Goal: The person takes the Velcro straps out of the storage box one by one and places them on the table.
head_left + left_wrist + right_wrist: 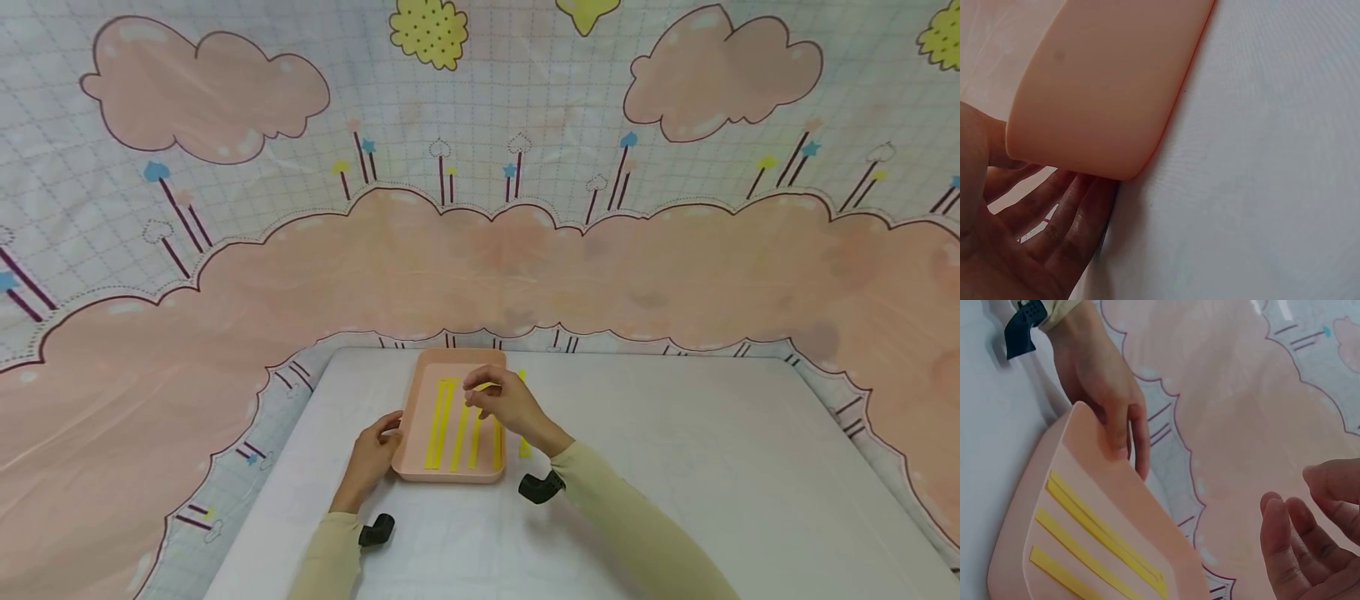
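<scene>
A pink tray [457, 364] lies on the white table with several yellow strips [438, 421] set lengthwise in it. My left hand [372, 457] pinches the tray's near-left rim. In the right wrist view its thumb lies on the inside of the tray [1104, 469] and its fingers on the outside. In the left wrist view the fingers [1054, 219] reach under the tray's corner [1104, 81]. My right hand [506, 404] hovers over the tray's right side. Its fingers [1285, 537] are loosely bent with nothing between them. The strips [1091, 525] lie flat.
Another yellow strip [524, 450] lies on the table [675, 467] just right of the tray, partly hidden by my right wrist. A cloth with pink clouds [480, 250] hangs behind and around the table. Black wrist mounts [540, 487] sit on both sleeves.
</scene>
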`<action>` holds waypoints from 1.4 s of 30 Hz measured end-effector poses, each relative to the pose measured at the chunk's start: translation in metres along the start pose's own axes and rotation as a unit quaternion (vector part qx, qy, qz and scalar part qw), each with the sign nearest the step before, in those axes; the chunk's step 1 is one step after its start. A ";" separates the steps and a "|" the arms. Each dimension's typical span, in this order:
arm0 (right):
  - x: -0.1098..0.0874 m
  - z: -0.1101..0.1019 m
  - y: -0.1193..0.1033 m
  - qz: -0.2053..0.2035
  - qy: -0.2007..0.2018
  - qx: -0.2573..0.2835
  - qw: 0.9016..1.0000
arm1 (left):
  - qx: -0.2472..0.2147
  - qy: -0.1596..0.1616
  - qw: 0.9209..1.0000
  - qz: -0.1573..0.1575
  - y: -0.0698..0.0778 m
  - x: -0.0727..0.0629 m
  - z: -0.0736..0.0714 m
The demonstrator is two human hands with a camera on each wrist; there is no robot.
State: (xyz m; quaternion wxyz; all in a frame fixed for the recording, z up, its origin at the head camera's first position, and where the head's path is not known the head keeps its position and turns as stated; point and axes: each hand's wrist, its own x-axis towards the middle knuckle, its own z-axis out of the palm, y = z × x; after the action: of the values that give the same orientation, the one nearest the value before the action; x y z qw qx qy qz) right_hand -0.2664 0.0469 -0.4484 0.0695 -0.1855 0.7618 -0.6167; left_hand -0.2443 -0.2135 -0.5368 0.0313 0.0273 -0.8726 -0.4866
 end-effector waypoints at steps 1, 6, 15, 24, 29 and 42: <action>0.001 0.002 0.000 -0.001 -0.002 -0.003 1.000 | 0.000 0.000 1.000 -0.001 0.000 0.000 0.000; 0.007 0.011 -0.001 -0.009 -0.019 -0.027 0.999 | 0.000 -0.002 1.000 -0.006 0.001 0.000 -0.002; 0.016 0.024 -0.005 -0.018 -0.043 -0.069 0.997 | -0.003 0.002 1.000 -0.003 0.003 0.001 -0.004; 0.028 0.036 -0.009 -0.047 -0.059 -0.153 0.985 | 0.000 0.002 1.000 -0.011 0.006 0.000 -0.002; 0.034 0.041 -0.007 -0.066 -0.075 -0.206 0.974 | -0.001 0.000 1.000 -0.010 0.009 -0.003 -0.002; 0.042 0.049 0.004 -0.137 -0.180 -0.422 0.878 | 0.002 -0.001 1.000 -0.022 0.008 -0.005 0.000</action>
State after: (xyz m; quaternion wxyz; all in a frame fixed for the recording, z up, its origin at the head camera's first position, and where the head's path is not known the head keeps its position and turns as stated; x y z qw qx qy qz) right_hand -0.2894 -0.0126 -0.4582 0.0354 -0.4072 0.8913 -0.1962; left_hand -0.2396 -0.2093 -0.5303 0.0192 0.0459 -0.8727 -0.4857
